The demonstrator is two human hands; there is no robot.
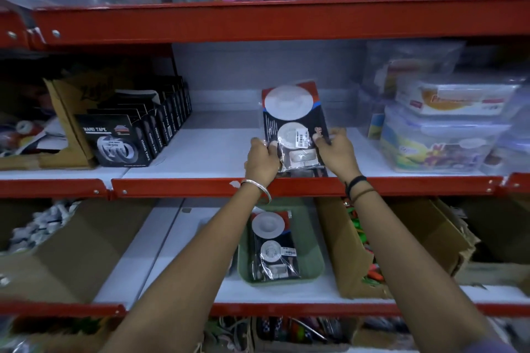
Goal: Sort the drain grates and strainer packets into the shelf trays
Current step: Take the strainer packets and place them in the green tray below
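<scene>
Head view shows both hands gripping one strainer packet (295,129) upright over the middle shelf (218,152): the left hand (262,159) pinches its left edge, the right hand (337,152) its right edge. Below the wrists, a green tray (315,264) on the lower shelf already holds a matching packet (272,246). If that tray is the target, I would lower the packet flat, face up, squared on its twin. Left of the left hand stand tape boxes (114,140); right of the right hand, plastic containers (441,140).
</scene>
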